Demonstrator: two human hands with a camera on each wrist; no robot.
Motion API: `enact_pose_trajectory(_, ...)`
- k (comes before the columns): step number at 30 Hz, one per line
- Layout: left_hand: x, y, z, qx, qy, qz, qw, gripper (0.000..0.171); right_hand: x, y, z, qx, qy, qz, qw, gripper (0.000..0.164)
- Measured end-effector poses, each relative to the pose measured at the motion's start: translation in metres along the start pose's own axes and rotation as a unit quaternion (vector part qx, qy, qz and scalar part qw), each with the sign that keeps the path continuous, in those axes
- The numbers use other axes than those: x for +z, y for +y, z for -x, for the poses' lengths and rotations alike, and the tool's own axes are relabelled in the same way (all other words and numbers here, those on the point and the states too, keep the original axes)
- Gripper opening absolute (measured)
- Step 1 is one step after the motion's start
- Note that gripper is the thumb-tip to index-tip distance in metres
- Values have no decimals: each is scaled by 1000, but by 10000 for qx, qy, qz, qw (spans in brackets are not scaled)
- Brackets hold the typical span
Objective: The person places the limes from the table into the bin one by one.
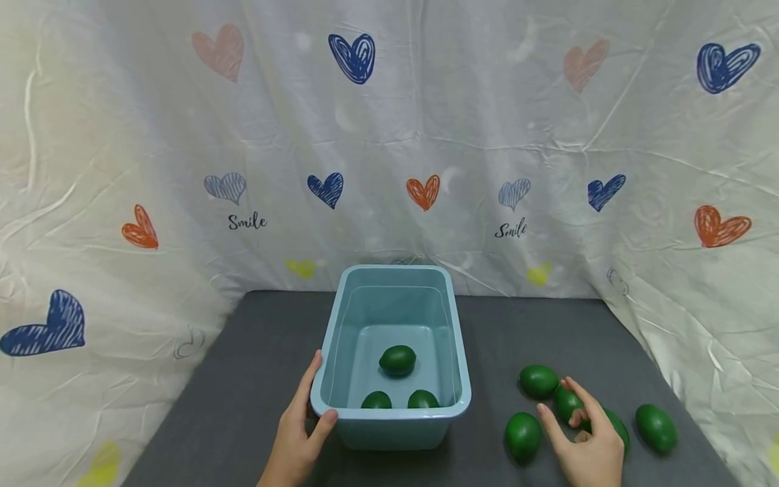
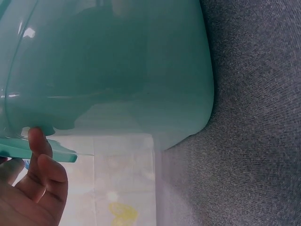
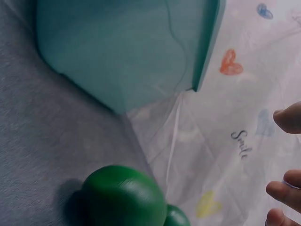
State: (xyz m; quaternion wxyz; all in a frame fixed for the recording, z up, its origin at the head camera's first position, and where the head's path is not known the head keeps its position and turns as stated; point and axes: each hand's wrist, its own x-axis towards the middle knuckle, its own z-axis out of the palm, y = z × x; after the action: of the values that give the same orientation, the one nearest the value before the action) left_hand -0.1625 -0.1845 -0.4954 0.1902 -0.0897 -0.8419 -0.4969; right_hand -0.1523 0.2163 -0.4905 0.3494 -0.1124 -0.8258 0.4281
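Eight fruits are visible in the head view, all glossy dark green, smooth and oval. Three lie in the pale blue bin (image 1: 398, 433): a middle fruit (image 1: 397, 360) on the floor, seen whole, and two by the near wall, partly hidden by the rim. Five lie on the grey table (image 1: 286, 352) to the right of the bin.

The right hand (image 1: 587, 446) is over this group, thumb and forefinger spread well apart, with no fruit visible in its hold. The far fruit (image 1: 538, 382) lies just beyond the gap between those two tips; the near fruit (image 1: 523, 436) lies just left of the thumb. Two others are partly covered by the hand, and whether it touches them cannot be told. The outer fruit (image 1: 656, 429) lies apart on the right.

The left hand (image 1: 295, 433) grips the bin's near left corner, thumb on the near rim, fingers along the left side.

The left wrist view adds bent fingers at the rim, outside the wall, which the head view hides. The right wrist view confirms the bare gap between thumb and fingers. Only the head view shows the bin's inside.
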Motion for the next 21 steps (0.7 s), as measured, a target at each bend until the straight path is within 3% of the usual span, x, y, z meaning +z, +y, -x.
enact_pose_trajectory(11,0,1,-4,-23,-41,40,10000,83,-2,12,12,594,-164,564,9965,56)
enact_pose_trajectory(21,1,1,-1,-166,-40,-37,9998,82,6,27,34,1208,-583,1061,9853,65)
